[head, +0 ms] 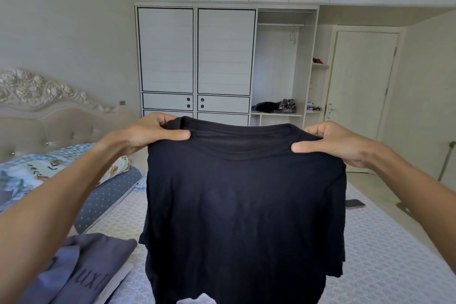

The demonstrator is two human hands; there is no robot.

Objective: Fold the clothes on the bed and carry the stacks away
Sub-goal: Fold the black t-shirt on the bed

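Note:
A black T-shirt (244, 207) hangs in the air over the bed (380, 249), held up by its shoulders and spread flat towards me. My left hand (153, 133) pinches its left shoulder beside the collar. My right hand (333, 143) pinches its right shoulder. The shirt's lower hem runs out of the bottom of the view. A folded grey-purple garment (81, 271) with lettering lies on the bed at the lower left, on top of something white.
A blue patterned quilt and pillow (49, 175) lie at the headboard on the left. A phone (354, 204) rests on the bed's right side. The wardrobe (197, 57) stands ahead with an open section holding folded clothes (274, 107). A door (360, 81) is at the right.

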